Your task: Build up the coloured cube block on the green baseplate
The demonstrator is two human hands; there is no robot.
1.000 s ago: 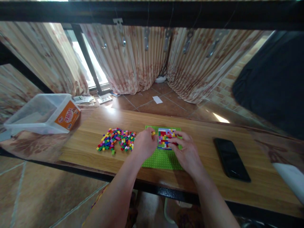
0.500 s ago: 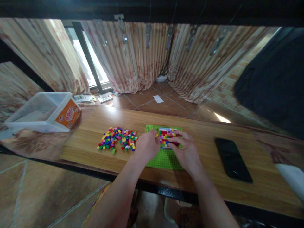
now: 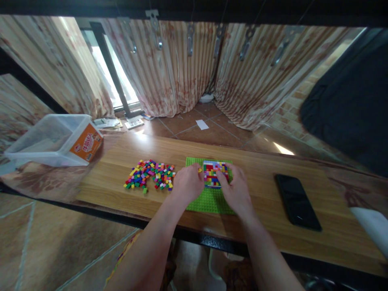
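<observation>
A green studded baseplate lies on the wooden table. On its upper part stands a low block of multicoloured toy bricks. My left hand is closed at the block's left side, with a small yellow toy brick pinched at its fingertips. My right hand rests at the right side of the block, its thumb over the bricks and apart from the other fingers, which lie along the right edge. No loose piece shows in it. Left of the baseplate, a pile of small loose bricks is spread out.
A black phone lies on the table at the right. At the far left stands a clear plastic bin with an orange label. Papers lie on the floor beyond the table, before patterned curtains.
My right hand's fingers have drawn back from across the bricks to the block's right edge, uncovering more of its top. My left hand stays at the left side. The view has shifted slightly.
</observation>
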